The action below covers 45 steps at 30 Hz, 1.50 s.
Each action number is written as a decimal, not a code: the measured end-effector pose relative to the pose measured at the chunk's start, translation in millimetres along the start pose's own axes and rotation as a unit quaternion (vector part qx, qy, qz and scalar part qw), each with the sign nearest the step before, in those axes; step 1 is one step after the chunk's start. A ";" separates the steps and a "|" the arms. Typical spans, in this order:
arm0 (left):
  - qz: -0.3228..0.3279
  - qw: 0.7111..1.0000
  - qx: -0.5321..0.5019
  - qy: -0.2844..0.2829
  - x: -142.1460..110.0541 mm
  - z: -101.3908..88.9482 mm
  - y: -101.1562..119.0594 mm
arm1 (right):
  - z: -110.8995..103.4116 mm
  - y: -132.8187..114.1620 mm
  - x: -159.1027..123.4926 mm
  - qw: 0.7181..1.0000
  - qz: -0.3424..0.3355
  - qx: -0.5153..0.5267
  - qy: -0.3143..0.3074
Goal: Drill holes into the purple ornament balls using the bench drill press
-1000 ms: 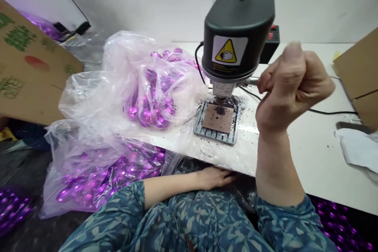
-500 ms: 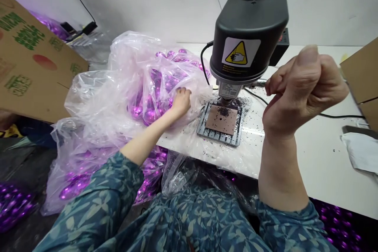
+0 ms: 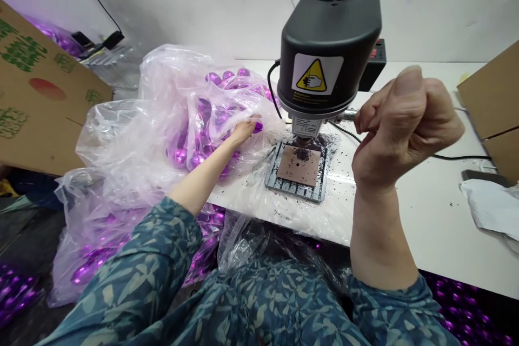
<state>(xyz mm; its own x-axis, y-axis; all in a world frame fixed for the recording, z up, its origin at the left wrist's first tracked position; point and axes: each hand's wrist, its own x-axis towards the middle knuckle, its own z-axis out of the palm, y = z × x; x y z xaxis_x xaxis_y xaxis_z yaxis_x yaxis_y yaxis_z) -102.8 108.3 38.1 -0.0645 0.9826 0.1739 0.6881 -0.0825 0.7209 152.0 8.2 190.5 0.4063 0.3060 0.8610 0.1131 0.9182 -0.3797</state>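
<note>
My left hand (image 3: 244, 131) reaches over the open clear plastic bag (image 3: 121, 124) and holds a shiny purple ball (image 3: 258, 127) at its fingertips. More purple balls (image 3: 227, 75) lie in the bag around it. My right hand (image 3: 409, 124) is closed in a fist round the end of the metal lever (image 3: 347, 115) of a black bench drill press (image 3: 330, 38); the grip itself is hidden in the fingers. Under the drill, a brown square plate (image 3: 298, 173) with a small hole rests on the grey slotted base (image 3: 279, 186). Dark shavings (image 3: 302, 154) cover part of both.
A printed cardboard box (image 3: 52, 102) stands at left, another box (image 3: 492, 92) at right. White crumpled material (image 3: 490, 205) lies on the white table (image 3: 441, 243). A black cable (image 3: 458, 157) crosses behind my right hand. More bagged purple balls (image 3: 89, 265) hang below the table edge.
My left hand has come up slightly out of the bag's balls, and a purple ball now shows in its fingers. My right hand keeps its place at the lever. The view has shifted slightly.
</note>
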 end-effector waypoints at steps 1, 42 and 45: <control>-0.025 0.999 -0.040 -0.006 -9.5 0.9 4.2 | 0.1 -0.3 -0.2 1.000 0.001 0.000 0.003; 0.102 0.939 -0.327 -0.040 -119.7 97.0 34.6 | -12.1 -1.6 -10.8 0.993 0.049 -0.075 -0.075; 0.104 0.934 -0.340 -0.027 -120.3 99.6 35.3 | -12.7 -1.9 -10.7 0.993 0.051 -0.072 -0.074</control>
<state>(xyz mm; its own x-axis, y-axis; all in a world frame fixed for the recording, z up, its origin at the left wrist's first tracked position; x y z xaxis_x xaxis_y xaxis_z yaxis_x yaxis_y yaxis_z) 1.2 3.7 -24.2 0.0692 0.9393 0.3359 0.0627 -0.3402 0.9383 159.0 -0.1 177.7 0.2854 0.4394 0.8517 0.2108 0.8382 -0.5030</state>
